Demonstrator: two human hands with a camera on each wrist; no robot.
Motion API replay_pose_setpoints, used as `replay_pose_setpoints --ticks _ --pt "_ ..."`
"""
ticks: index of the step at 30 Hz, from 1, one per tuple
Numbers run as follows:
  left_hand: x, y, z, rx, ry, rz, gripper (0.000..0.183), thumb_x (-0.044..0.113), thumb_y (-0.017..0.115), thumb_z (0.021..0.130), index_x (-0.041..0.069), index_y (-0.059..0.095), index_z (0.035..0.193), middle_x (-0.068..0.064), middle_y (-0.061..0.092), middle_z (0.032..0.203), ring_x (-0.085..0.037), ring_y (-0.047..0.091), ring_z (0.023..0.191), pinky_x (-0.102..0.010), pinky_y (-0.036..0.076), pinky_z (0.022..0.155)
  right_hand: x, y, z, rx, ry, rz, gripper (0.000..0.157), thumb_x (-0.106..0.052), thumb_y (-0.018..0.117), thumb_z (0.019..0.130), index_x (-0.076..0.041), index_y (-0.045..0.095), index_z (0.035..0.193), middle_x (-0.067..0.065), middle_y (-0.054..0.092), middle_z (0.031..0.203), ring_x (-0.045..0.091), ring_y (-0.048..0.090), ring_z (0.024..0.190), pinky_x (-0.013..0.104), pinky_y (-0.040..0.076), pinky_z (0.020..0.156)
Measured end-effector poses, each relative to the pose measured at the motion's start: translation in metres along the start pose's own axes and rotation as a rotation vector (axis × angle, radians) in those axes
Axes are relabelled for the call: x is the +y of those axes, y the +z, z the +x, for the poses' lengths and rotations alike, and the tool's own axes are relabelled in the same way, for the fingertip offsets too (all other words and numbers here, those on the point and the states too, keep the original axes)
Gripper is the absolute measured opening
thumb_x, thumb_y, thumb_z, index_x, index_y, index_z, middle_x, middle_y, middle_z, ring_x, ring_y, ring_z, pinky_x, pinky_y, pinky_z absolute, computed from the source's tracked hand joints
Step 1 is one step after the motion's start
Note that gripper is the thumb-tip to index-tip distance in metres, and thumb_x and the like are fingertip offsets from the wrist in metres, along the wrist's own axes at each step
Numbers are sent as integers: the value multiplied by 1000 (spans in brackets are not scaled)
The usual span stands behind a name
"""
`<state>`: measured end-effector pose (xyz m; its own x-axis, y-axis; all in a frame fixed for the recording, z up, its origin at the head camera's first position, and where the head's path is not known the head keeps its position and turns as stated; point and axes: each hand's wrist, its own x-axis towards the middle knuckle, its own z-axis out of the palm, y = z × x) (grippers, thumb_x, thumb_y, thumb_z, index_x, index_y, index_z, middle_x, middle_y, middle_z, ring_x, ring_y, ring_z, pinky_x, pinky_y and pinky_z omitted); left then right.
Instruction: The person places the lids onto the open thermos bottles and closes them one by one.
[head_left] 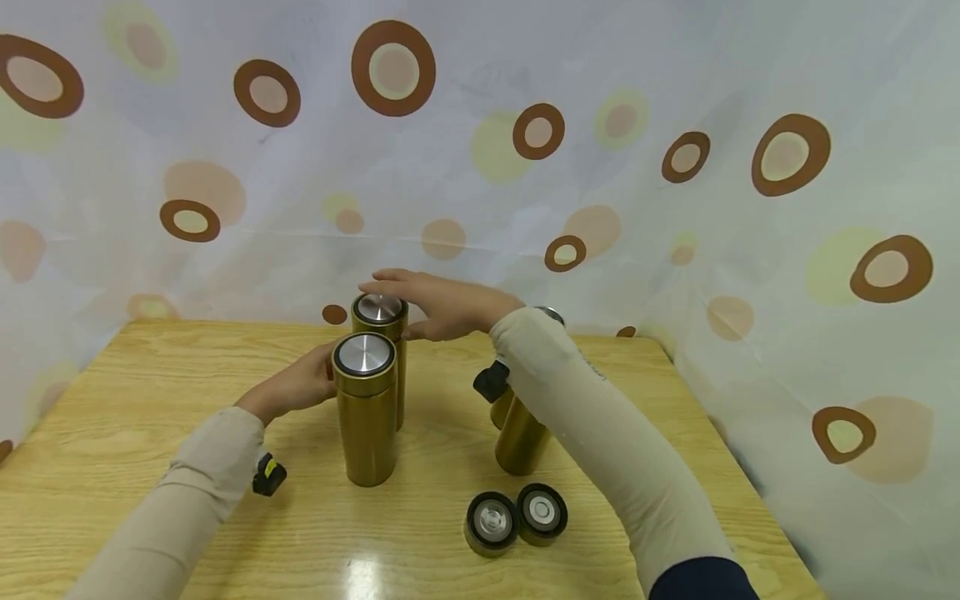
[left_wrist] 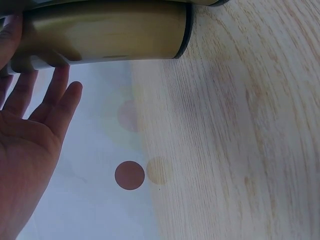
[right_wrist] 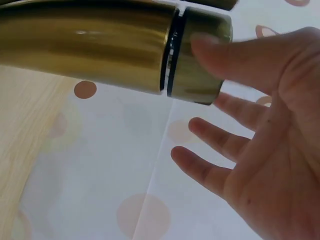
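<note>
Two gold thermos bottles stand upright, one behind the other. My left hand (head_left: 300, 383) holds the body of the rear thermos (left_wrist: 120, 32), fingers on one side and thumb on the other. The right hand (head_left: 442, 307) pinches that bottle's lid (right_wrist: 197, 87) between thumb and a finger, while its other fingers are spread apart from it. A narrow gap shows between lid and body in the right wrist view. Nearer me is the front thermos (head_left: 366, 437), its silver-topped lid on; it partly hides the left fingers.
Behind the right sleeve (head_left: 600, 417) stand two more gold bottles, mostly hidden, the nearer one (head_left: 520, 442) showing its base. Two loose lids (head_left: 491, 523) lie with their undersides up near the front of the wooden table (head_left: 420, 558). A patterned cloth (head_left: 465, 192) hangs behind.
</note>
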<state>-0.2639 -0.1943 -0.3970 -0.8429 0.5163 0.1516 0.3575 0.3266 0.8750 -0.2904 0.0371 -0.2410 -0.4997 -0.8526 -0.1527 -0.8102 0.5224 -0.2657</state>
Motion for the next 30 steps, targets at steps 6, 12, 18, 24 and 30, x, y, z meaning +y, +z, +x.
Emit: replay_pose_setpoints --ticks 6,12,18,24,30 --pt "0 0 -1 10 -6 33 60 -12 55 82 -3 40 139 -22 52 132 -39 45 126 -52 41 100 4 -3 -3 -2 -24 71 70 5 53 93 -19 25 153 3 15 160 16 11 147 33 18 117" --pt "1 -1 -2 0 -22 38 58 -7 59 86 1 40 141 -21 51 135 -42 43 128 -59 37 102 2 -8 -1 -38 -52 48 72 9 53 91 -18 26 153 3 13 160 17 11 147 33 20 117" --pt "1 -1 -2 -4 -27 28 60 -8 58 85 1 39 141 -21 51 135 -41 43 129 -58 37 102 -3 -8 2 -49 -84 0 66 10 52 92 -15 33 150 2 28 155 15 24 143 28 24 115" --pt "1 -1 -2 -5 -30 29 59 -6 59 87 2 38 141 -20 51 135 -41 43 129 -59 37 102 0 -2 4 -3 -92 0 61 2 57 93 -15 36 148 2 37 149 13 34 136 24 30 110" --pt "1 -1 -1 -3 -18 30 57 -5 60 87 2 41 140 -19 53 133 -40 45 126 -56 40 99 5 1 6 91 -80 -25 58 -17 67 90 -13 44 144 4 48 138 15 44 126 26 35 106"
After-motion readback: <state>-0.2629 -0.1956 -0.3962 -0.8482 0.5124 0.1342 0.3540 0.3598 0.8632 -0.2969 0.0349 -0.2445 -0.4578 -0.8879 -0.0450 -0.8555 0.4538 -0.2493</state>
